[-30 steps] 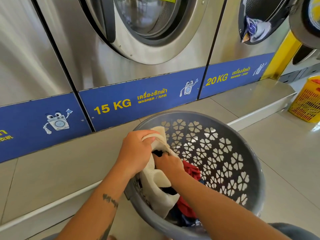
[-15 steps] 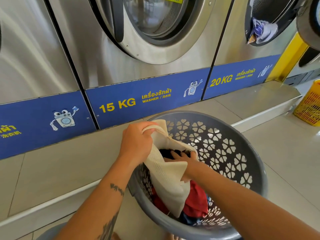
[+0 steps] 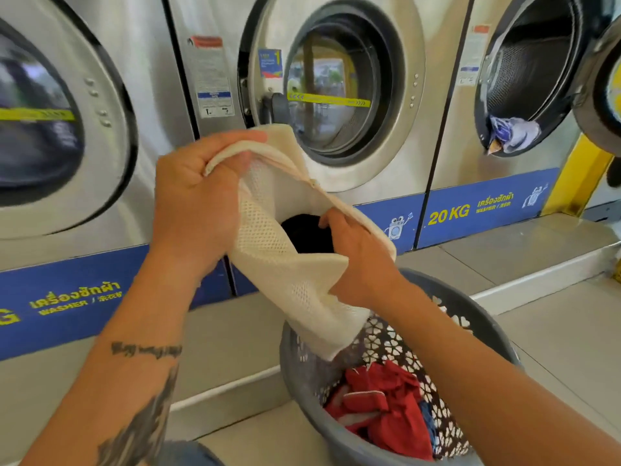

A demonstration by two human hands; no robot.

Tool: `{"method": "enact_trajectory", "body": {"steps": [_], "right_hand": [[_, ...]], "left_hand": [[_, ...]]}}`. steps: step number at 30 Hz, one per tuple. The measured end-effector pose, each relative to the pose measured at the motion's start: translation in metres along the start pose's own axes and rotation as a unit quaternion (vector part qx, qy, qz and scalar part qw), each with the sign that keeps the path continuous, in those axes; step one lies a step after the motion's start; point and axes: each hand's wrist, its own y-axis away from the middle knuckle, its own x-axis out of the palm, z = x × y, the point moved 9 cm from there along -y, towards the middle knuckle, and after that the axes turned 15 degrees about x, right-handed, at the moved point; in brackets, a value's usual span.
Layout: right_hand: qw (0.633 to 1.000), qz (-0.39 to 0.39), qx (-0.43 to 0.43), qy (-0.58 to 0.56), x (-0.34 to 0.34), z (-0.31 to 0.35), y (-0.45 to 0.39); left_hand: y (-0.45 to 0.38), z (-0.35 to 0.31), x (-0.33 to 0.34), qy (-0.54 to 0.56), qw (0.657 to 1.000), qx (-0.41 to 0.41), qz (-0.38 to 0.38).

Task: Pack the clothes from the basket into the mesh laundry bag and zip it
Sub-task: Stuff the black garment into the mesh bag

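A cream mesh laundry bag (image 3: 285, 264) hangs in the air above the grey perforated basket (image 3: 336, 445). My left hand (image 3: 198, 203) grips the bag's top edge near the zip. At the bag's open mouth my right hand (image 3: 356, 253) holds the opposite edge, its fingers at the opening. A dark garment (image 3: 307, 235) shows inside the bag. Red clothes (image 3: 386, 405) with a bit of blue cloth lie in the bottom of the basket. The bag's lower corner dips to the basket rim.
A row of steel front-load washers fills the background; the middle one's door (image 3: 339, 85) is shut, the right one's drum (image 3: 531, 72) is open with cloth (image 3: 510, 132) hanging out. A raised tiled step (image 3: 524, 250) runs under the machines. The basket stands on the tiled floor.
Both hands lifted the mesh bag up out of the basket, and the view tilted upward. The bag's mouth now gapes wider, and the red clothes beneath it are uncovered.
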Motion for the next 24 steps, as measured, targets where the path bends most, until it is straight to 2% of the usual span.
{"method": "enact_trajectory", "body": {"steps": [3,5,7,9,10,12,15,18,22,24], "right_hand": [[0.995,-0.038,-0.052,-0.071,-0.007,0.041,0.004],[0.992,-0.029,-0.102,-0.076,0.008,0.065,0.003],[0.990,0.016,-0.140,-0.009,0.042,0.083,-0.001],[0.984,0.085,-0.143,0.057,0.083,0.093,-0.001],[0.981,0.124,-0.134,0.061,0.099,0.096,0.005],[0.980,0.168,-0.107,-0.010,0.115,0.098,0.024],[0.977,0.170,-0.064,-0.114,0.126,0.071,0.042],[0.981,0.144,-0.042,-0.120,0.133,0.020,0.051],[0.989,0.096,0.027,-0.106,0.131,-0.059,0.046],[0.989,0.107,0.061,-0.082,0.141,-0.097,0.040]], "left_hand": [[-0.017,-0.033,-0.034,-0.018,0.999,0.043,-0.021],[-0.018,-0.045,-0.056,-0.024,0.998,0.050,-0.041],[-0.012,-0.046,-0.070,-0.047,0.997,0.042,-0.040],[0.003,-0.032,-0.079,-0.083,0.996,0.012,-0.025],[0.013,-0.019,-0.085,-0.094,0.995,-0.013,-0.023],[0.035,0.014,-0.103,-0.110,0.991,-0.072,-0.025],[0.077,0.073,-0.118,-0.152,0.974,-0.166,0.027],[0.136,0.127,-0.111,-0.172,0.952,-0.242,0.078],[0.216,0.180,-0.086,-0.146,0.931,-0.326,0.071],[0.245,0.197,-0.073,-0.138,0.923,-0.355,0.061]]}}
